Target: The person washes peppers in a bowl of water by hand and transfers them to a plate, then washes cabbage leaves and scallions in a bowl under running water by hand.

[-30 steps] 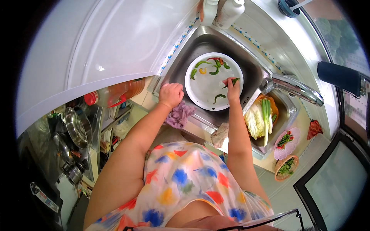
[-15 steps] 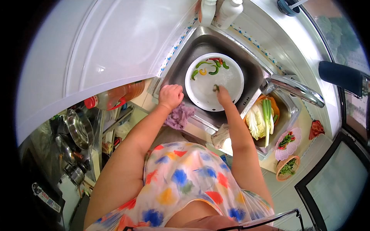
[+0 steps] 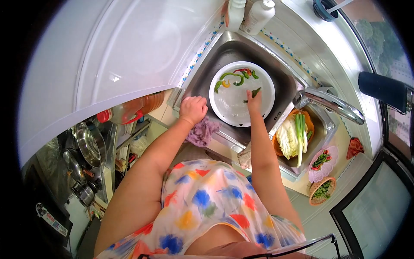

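Observation:
My right hand (image 3: 254,102) is closed on a dark green pepper (image 3: 256,92) over a white basin (image 3: 220,113) of water. The basin stands inside the steel sink (image 3: 233,46). Along its far side float green peppers (image 3: 236,77), a yellow curved one (image 3: 225,83) and a red one (image 3: 242,70). My left hand (image 3: 193,109) is a closed fist, resting on the sink's near-left edge, with no object showing in it. Just below that fist, a purple cloth (image 3: 202,131) hangs over the edge.
Right of the basin, cabbage (image 3: 288,137) and green onions (image 3: 299,134) lie in an orange bowl (image 3: 311,125) in a smaller sink, beneath the faucet (image 3: 332,103). Beyond are a pink dish of peppers (image 3: 321,170) and a basket of greens (image 3: 322,191). White bottles (image 3: 260,17) stand behind.
My right hand has moved up and slightly right in the basin, lifting the green pepper into clearer view. My left hand stays on the sink edge.

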`<state>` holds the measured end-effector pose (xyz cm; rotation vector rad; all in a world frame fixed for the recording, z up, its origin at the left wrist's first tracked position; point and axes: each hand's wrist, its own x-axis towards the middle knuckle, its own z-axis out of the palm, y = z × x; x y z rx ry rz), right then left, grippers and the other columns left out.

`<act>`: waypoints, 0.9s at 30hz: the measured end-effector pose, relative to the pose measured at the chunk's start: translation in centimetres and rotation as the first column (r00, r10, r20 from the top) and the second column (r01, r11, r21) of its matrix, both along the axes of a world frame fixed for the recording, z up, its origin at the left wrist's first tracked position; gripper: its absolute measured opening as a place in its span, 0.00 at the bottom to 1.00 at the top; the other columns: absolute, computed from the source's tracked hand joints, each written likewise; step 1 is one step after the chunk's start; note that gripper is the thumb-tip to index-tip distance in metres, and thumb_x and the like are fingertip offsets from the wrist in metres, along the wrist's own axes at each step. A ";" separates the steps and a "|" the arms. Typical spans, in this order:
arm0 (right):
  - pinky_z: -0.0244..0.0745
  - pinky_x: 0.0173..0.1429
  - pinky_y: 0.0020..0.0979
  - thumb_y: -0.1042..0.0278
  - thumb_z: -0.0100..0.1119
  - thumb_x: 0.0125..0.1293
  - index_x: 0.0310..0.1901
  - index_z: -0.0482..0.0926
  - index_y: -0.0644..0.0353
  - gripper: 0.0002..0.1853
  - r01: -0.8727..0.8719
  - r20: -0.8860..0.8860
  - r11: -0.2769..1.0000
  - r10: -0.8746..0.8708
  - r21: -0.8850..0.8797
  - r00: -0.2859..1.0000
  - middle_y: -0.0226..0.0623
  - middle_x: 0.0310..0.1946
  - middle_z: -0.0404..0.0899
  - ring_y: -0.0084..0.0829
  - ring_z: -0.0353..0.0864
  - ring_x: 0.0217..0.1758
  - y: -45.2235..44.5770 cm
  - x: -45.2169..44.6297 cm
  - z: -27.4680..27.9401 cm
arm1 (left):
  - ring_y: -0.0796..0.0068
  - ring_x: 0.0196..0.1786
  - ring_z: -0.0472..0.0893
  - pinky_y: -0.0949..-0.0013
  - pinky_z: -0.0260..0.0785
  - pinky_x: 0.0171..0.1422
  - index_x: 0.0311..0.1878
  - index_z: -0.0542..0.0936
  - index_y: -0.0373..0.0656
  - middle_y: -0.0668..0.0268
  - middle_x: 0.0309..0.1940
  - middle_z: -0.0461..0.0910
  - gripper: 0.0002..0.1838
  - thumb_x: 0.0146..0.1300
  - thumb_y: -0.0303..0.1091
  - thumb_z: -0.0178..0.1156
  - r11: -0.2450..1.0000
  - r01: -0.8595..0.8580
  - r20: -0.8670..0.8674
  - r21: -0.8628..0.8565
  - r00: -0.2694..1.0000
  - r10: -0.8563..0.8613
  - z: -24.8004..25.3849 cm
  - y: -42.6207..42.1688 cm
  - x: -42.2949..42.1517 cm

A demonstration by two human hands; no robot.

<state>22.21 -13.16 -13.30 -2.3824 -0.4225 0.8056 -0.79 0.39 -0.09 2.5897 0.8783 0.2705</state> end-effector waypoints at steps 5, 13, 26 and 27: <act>0.67 0.51 0.46 0.75 0.54 0.58 0.49 0.67 0.64 0.16 -0.282 0.216 0.944 0.316 -0.171 0.924 0.51 0.45 0.71 0.52 0.73 0.44 -1.2 -1.0 -1.6 | 0.63 0.30 0.75 0.61 0.65 0.38 0.23 0.72 0.48 0.67 0.23 0.73 0.03 0.47 0.32 0.56 1.000 0.006 0.005 0.011 1.000 -0.006 0.0 0.0 -0.1; 0.70 0.48 0.40 0.81 0.49 0.58 0.50 0.69 0.62 0.16 0.039 -0.165 0.978 -0.005 0.205 0.986 0.47 0.41 0.73 0.49 0.75 0.41 -0.5 -1.6 1.3 | 0.64 0.31 0.76 0.61 0.65 0.38 0.24 0.72 0.48 0.67 0.23 0.74 0.02 0.48 0.31 0.55 1.000 0.010 0.026 -0.005 1.000 -0.010 -0.3 -0.2 -0.2; 0.71 0.48 0.44 0.83 0.40 0.57 0.55 0.68 0.55 0.24 -0.302 0.327 0.953 0.298 -0.039 0.897 0.49 0.46 0.69 0.52 0.74 0.46 -3.7 -5.7 15.0 | 0.61 0.31 0.77 0.58 0.65 0.36 0.24 0.74 0.46 0.64 0.25 0.77 0.04 0.51 0.33 0.54 0.999 0.032 0.056 -0.037 0.998 -0.030 0.3 -0.3 -0.4; 0.71 0.48 0.44 0.83 0.41 0.57 0.56 0.68 0.55 0.23 -0.334 0.307 0.938 0.345 -0.089 0.887 0.49 0.46 0.69 0.51 0.74 0.46 -4.7 -5.9 14.3 | 0.59 0.31 0.77 0.57 0.67 0.36 0.25 0.76 0.47 0.63 0.26 0.78 0.05 0.52 0.33 0.53 0.998 0.032 0.048 -0.063 0.998 -0.029 0.0 -0.1 -0.5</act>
